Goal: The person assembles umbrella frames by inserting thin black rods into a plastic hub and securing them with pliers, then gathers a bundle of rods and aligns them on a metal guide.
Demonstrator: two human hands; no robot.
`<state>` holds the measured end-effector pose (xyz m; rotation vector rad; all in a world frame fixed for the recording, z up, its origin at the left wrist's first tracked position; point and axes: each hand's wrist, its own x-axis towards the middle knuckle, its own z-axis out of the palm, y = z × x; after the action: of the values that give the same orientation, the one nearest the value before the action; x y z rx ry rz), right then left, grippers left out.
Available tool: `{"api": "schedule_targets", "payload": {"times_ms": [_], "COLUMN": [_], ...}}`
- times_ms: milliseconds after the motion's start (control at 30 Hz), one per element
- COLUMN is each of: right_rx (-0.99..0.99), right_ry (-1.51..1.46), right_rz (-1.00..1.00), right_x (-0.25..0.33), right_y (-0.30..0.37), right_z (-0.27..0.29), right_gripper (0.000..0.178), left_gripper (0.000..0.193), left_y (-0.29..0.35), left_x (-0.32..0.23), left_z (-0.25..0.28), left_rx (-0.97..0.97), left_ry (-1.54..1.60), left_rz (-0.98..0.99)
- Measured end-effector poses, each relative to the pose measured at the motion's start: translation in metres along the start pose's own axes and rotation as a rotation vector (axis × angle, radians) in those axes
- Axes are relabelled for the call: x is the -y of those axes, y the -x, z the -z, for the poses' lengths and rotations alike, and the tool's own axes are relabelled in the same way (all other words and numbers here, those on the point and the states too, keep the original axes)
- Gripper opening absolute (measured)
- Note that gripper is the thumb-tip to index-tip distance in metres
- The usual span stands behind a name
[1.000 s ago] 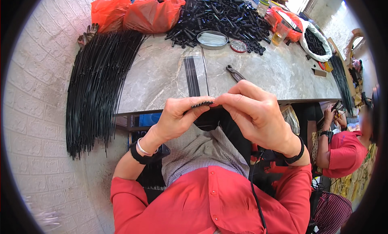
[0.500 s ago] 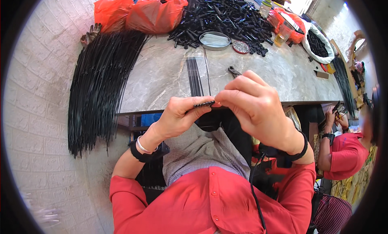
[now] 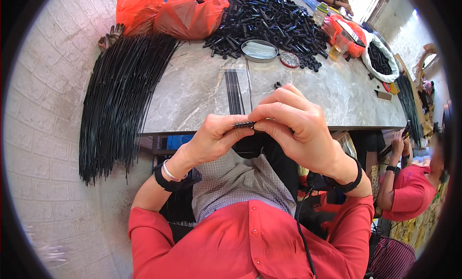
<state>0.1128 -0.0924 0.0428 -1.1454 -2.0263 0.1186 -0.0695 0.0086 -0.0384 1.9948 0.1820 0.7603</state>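
Just past the table's near edge, my left hand (image 3: 216, 137) pinches a small black ridged strip (image 3: 244, 124) between thumb and fingers. The strip lies roughly level. At its right end is my right hand (image 3: 298, 122), with thumb and forefinger pressed together against the strip's tip. Whatever those right fingertips pinch is too small and hidden to name. Beyond my hands, several thin black rods (image 3: 234, 91) lie side by side on the grey stone-look table (image 3: 192, 93). Part of a dark tool (image 3: 278, 85) shows behind my right hand, which covers the rest.
Long black strands (image 3: 122, 101) hang over the table's left end. Behind stand red plastic bags (image 3: 190, 16), a heap of black tubular parts (image 3: 274, 21), a round tin of pale sticks (image 3: 260, 51) and a white sack (image 3: 378, 72). A co-worker in red (image 3: 409, 192) sits at right.
My right hand has moved slightly left and its fingertips have closed up to the strip's right end. The strip has tilted to nearly level. The co-worker's hands have shifted.
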Motion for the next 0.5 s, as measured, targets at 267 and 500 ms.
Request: {"api": "schedule_targets", "payload": {"times_ms": [267,500], "right_rx": [-0.057,-0.09], "right_ry": [-0.009,0.018], "right_rz": [0.012,0.013], "right_x": [0.012,0.017], "right_y": [-0.002,-0.004], "right_z": [-0.026,-0.029], "right_gripper": [0.028,0.026], "left_gripper": [0.026,0.045], "left_y": [0.003,-0.001], "left_x": [0.011,0.055], "left_z": [-0.002,-0.001], "left_rx": [0.03,0.26], "left_ry": [0.065,-0.132], "left_rz": [-0.123,-0.075]}}
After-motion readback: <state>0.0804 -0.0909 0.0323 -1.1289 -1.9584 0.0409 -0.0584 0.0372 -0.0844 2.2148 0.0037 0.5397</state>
